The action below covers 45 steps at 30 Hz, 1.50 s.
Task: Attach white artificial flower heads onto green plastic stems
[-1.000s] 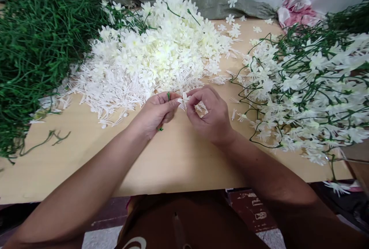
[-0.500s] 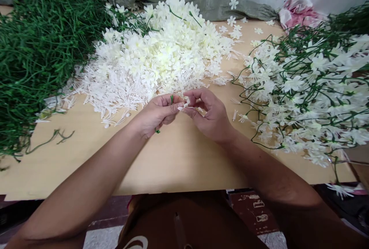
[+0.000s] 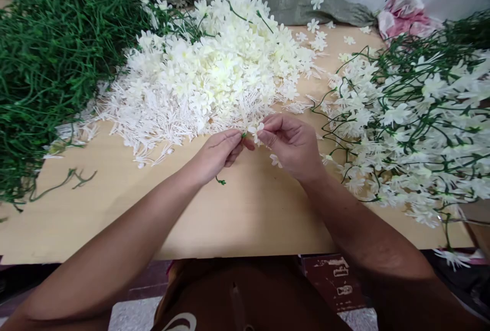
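Pinched in my left hand (image 3: 225,151) is a green plastic stem (image 3: 221,181); its lower end pokes out below the fingers and its tip shows at the thumb. My right hand (image 3: 293,144) grips a white artificial flower (image 3: 255,131) between thumb and forefinger, right beside the stem's tip. Whether flower and stem touch, I cannot tell. Another white blossom (image 3: 275,161) shows under the right fingers; whether it is held or lies lower is unclear. Just beyond both hands spreads a heap of loose white petals and stamens (image 3: 214,70).
Green stems (image 3: 65,50) pile up on the left, with a couple of loose stems (image 3: 82,180) nearer. Flowers on stems (image 3: 413,116) cover the table's right side. Grey cloth (image 3: 283,6) and a pink-white bag (image 3: 406,17) lie along the wall. The table's front edge (image 3: 245,255) is close to me.
My right hand has shifted slightly right, away from the left, and the white flower now shows open between them. The stem tip has turned toward the flower in my left fingers.
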Tool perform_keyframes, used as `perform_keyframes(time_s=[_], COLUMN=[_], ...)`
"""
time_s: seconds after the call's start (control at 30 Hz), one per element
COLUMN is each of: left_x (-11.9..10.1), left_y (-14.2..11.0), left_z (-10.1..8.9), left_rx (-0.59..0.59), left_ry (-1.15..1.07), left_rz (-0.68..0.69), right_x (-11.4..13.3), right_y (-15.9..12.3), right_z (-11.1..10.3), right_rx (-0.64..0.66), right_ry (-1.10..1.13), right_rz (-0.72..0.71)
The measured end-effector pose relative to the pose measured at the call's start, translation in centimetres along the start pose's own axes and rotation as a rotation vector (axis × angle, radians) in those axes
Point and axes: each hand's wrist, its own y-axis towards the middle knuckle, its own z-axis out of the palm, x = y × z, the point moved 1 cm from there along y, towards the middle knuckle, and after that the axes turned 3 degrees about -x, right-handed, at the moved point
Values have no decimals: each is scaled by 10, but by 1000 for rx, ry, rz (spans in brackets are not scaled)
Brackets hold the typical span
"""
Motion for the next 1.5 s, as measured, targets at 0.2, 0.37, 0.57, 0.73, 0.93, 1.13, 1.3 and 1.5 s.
perform_keyframes(time_s=[0.2, 0.37, 0.57, 0.73, 0.93, 1.13, 1.3, 1.5], left_x=[2, 1, 2, 3, 6, 6, 6, 7], left_y=[0, -1, -1, -1, -1, 0, 1, 3], left_z=[-1, -1, -1, 0, -2, -4, -3, -3], left_rx=[-2, 42, 30, -6, -18, 31, 10, 33], left_ry=[170, 201, 196, 179, 117, 216, 307, 353], left_rz=[61, 79, 93, 96, 83, 132, 141, 177], right_x=[-2, -3, -3, -4, -10, -12, -12, -14], right_y=[0, 1, -1, -5, -6, -7, -8, -8], right_z=[1, 0, 1, 3, 6, 5, 6, 7], right_rx=[85, 91, 60, 86, 167, 197, 193, 170], right_ry=[40, 23, -86, -57, 58, 66, 58, 91], right_rz=[189, 196, 48, -46, 52, 140, 197, 256])
